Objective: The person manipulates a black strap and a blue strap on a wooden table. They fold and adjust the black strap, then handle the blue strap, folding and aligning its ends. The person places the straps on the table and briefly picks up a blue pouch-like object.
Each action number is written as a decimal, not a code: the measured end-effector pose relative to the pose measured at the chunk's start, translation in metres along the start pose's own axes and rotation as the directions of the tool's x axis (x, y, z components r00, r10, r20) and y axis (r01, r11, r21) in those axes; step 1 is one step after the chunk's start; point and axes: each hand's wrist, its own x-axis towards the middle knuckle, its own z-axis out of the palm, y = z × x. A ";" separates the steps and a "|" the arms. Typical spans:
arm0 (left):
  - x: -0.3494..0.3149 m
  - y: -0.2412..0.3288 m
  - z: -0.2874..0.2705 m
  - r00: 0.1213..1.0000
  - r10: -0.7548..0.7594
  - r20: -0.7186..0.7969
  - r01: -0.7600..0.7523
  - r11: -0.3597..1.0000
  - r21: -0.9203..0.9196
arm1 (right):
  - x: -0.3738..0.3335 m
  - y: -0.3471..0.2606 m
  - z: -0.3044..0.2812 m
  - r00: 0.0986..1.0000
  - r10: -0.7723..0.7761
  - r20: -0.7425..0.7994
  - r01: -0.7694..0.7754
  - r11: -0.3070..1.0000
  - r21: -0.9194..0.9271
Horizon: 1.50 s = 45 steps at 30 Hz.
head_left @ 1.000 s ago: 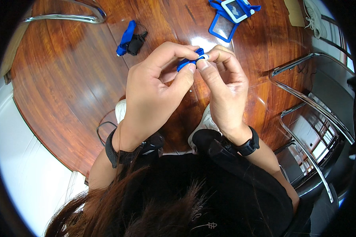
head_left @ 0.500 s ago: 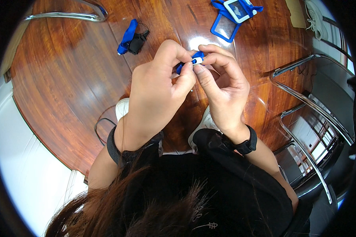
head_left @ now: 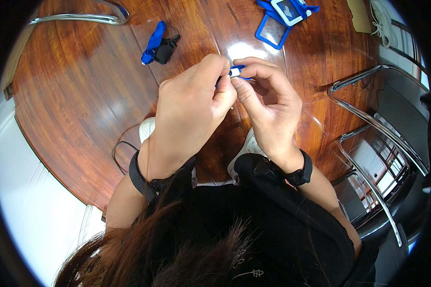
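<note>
In front of my body, over the wooden floor, both hands meet on a small piece of blue lanyard strap with a white plastic fitting (head_left: 235, 72). My left hand (head_left: 189, 103) is closed, thumb and curled forefinger pinching the strap on the fitting's left. My right hand (head_left: 273, 100) pinches the fitting's right side between thumb and fingertips. Most of the strap is hidden behind the fingers. Beyond my left hand lies another blue strap (head_left: 154, 40) beside a small black pouch-like thing (head_left: 166, 50). Farther right lie a blue-framed badge holder (head_left: 273, 33) and a white-framed one (head_left: 289, 10) with blue straps.
Chrome-framed chairs (head_left: 364, 122) with dark seats stand on the right. A chrome tube leg (head_left: 81, 19) is at the far left. My white shoes (head_left: 246, 148) are below my hands, with a thin black cable (head_left: 116, 153) to the left. A light shoe (head_left: 382, 24) shows at far right.
My left fingers have curled tighter and moved slightly left on the strap. The white fitting has shifted a little left and turned between the fingers. The things on the floor lie as before.
</note>
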 end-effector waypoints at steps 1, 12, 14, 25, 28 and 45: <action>0.000 0.000 0.000 1.000 0.002 0.001 -0.002 1.000 0.000 | -0.001 0.000 0.002 0.999 0.030 -0.019 -0.029 0.999 0.044; 0.002 0.000 -0.005 0.997 -0.062 0.047 0.067 0.989 -0.128 | 0.011 -0.005 -0.012 0.972 -0.004 0.237 0.053 0.978 -0.201; 0.003 0.000 -0.005 0.996 -0.068 0.052 0.075 0.987 -0.144 | 0.012 -0.004 -0.012 0.973 -0.019 0.229 0.065 0.978 -0.199; 0.005 0.000 -0.009 0.956 -0.260 0.138 0.292 0.897 -0.332 | 0.018 -0.004 -0.012 0.965 -0.023 0.260 0.085 0.969 -0.230; 0.007 -0.001 -0.011 0.957 -0.240 0.165 0.285 0.889 -0.358 | 0.020 -0.006 -0.012 0.966 -0.030 0.257 0.098 0.962 -0.254; 0.006 -0.017 -0.012 0.906 -0.307 0.290 0.410 0.807 -0.425 | 0.021 -0.004 -0.015 0.956 0.182 0.231 -0.146 0.976 -0.164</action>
